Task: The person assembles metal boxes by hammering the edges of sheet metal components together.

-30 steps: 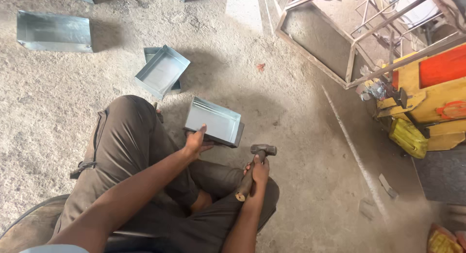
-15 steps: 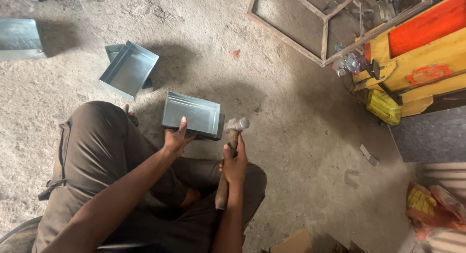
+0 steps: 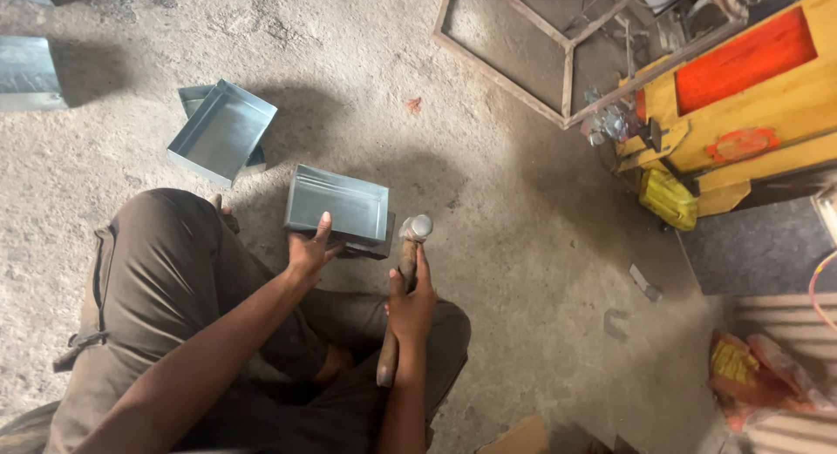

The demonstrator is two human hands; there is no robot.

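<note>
i see left hand (image 3: 307,252) fingers pressing near rim of sheet-metal tray (image 3: 336,207), frame centre on dark block | right hand (image 3: 411,304) clenched around hammer (image 3: 403,271), head beside tray | two finished-looking trays (image 3: 221,130) upper left, this one unfinished

— Left hand (image 3: 309,252)?
— Centre of frame, slightly left. Forearm runs up from the lower left edge, bare, angled toward the upper right. Palm down, fingers spread, index pointing up the frame, thumb out to the right.
— Right hand (image 3: 411,304)?
— Just right of it, lower centre. Forearm rises almost straight from the bottom edge. Fingers curled in a closed grip, index stretched upward.
— Legs?
— Folded, seated; left knee bulks at left of frame.
</note>
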